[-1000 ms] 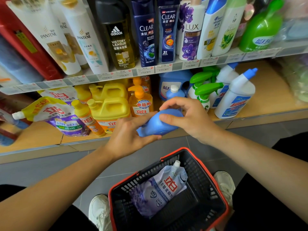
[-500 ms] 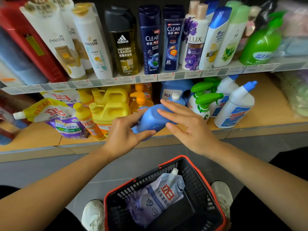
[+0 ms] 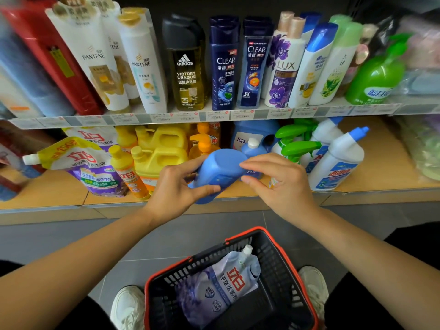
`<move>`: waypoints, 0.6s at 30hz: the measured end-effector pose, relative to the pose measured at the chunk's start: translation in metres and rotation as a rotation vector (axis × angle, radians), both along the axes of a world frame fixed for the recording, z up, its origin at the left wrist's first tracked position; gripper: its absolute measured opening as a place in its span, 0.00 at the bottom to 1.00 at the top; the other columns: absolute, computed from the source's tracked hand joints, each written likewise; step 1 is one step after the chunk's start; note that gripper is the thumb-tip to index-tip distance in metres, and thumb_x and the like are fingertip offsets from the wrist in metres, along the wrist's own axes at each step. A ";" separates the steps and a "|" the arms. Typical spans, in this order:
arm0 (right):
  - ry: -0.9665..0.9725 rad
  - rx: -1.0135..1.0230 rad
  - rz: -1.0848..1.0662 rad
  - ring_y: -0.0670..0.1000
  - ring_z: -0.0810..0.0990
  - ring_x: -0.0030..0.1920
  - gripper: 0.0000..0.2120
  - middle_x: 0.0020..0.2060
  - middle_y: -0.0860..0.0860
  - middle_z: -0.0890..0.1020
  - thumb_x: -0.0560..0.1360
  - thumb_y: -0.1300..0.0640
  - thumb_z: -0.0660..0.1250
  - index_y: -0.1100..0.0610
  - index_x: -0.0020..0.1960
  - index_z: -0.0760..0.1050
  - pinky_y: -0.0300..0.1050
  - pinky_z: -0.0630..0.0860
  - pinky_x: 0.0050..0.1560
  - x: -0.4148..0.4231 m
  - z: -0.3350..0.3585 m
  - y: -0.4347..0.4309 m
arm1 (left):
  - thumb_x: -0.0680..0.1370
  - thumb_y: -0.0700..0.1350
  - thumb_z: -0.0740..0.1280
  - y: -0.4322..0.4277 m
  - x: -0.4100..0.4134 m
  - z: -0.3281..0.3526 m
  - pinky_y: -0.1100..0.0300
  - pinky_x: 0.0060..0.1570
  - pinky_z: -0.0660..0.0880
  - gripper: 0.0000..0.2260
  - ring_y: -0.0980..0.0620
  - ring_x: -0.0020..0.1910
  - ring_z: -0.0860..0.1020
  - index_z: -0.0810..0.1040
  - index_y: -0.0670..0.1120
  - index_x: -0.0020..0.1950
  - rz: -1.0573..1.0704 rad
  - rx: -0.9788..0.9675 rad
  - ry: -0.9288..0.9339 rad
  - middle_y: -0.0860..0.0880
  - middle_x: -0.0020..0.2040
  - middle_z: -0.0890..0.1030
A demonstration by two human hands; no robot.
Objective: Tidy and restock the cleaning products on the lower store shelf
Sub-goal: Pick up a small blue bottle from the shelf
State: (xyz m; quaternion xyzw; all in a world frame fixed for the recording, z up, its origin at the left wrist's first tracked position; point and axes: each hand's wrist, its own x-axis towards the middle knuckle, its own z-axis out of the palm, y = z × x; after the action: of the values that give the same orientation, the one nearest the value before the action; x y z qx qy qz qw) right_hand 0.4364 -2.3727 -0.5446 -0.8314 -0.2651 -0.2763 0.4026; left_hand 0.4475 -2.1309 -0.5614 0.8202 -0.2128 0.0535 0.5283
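My left hand grips a blue detergent bottle, tilted with its base towards me, just above the front of the lower shelf. My right hand touches the bottle's right side with fingertips and thumb. Behind it stand another small blue bottle with a white cap and a large blue jug. Yellow jugs, orange pump bottles and a yellow-purple refill pouch sit to the left; green spray bottles and white toilet-cleaner bottles to the right.
A black basket with a red rim sits on the grey floor between my white shoes and holds a lavender refill pouch. The upper shelf carries shampoo and body-wash bottles. Bare shelf board lies at the far right, beside wrapped packs.
The blue bottle has moved up and back towards the lower shelf, its base turning towards me. My right hand has slid from on top of it to its right side.
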 end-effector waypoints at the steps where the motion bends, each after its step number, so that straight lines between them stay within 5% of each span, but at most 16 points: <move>1: 0.048 0.028 -0.015 0.50 0.82 0.47 0.11 0.47 0.53 0.85 0.70 0.65 0.77 0.62 0.52 0.85 0.47 0.79 0.52 0.001 0.000 -0.001 | 0.71 0.49 0.78 -0.001 0.000 0.000 0.52 0.62 0.79 0.28 0.57 0.63 0.80 0.77 0.53 0.70 -0.016 -0.024 0.036 0.62 0.62 0.82; 6: 0.398 0.221 0.054 0.48 0.81 0.48 0.11 0.49 0.51 0.81 0.73 0.62 0.75 0.55 0.55 0.83 0.42 0.79 0.49 0.008 0.001 -0.006 | 0.72 0.44 0.77 -0.003 0.004 -0.004 0.49 0.58 0.81 0.26 0.50 0.61 0.83 0.77 0.45 0.70 -0.092 -0.154 0.214 0.51 0.60 0.85; 10: 0.485 0.254 0.108 0.48 0.80 0.56 0.17 0.59 0.51 0.78 0.76 0.64 0.71 0.51 0.62 0.79 0.40 0.79 0.54 0.009 -0.001 -0.007 | 0.73 0.42 0.76 -0.005 0.006 -0.005 0.49 0.56 0.82 0.23 0.46 0.60 0.83 0.78 0.43 0.68 -0.094 -0.288 0.310 0.46 0.59 0.85; 14: 0.574 0.338 0.138 0.43 0.83 0.52 0.23 0.60 0.48 0.80 0.76 0.65 0.71 0.46 0.66 0.74 0.38 0.79 0.53 0.009 -0.004 -0.005 | 0.74 0.42 0.73 -0.008 0.007 -0.003 0.55 0.49 0.83 0.20 0.46 0.56 0.85 0.79 0.43 0.65 -0.045 -0.428 0.413 0.45 0.56 0.86; 18: 0.901 0.152 0.132 0.50 0.83 0.55 0.26 0.57 0.50 0.83 0.71 0.61 0.77 0.56 0.68 0.75 0.43 0.79 0.59 0.011 -0.028 -0.009 | 0.73 0.43 0.72 -0.007 0.010 0.002 0.53 0.48 0.83 0.21 0.46 0.54 0.85 0.77 0.40 0.66 0.024 -0.552 0.481 0.43 0.53 0.87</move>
State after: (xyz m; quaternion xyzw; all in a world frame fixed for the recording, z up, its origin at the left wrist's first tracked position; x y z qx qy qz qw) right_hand 0.4478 -2.3818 -0.5723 -0.8180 -0.0949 0.1200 0.5544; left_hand 0.4573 -2.1379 -0.5594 0.6383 -0.0503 -0.0793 0.7640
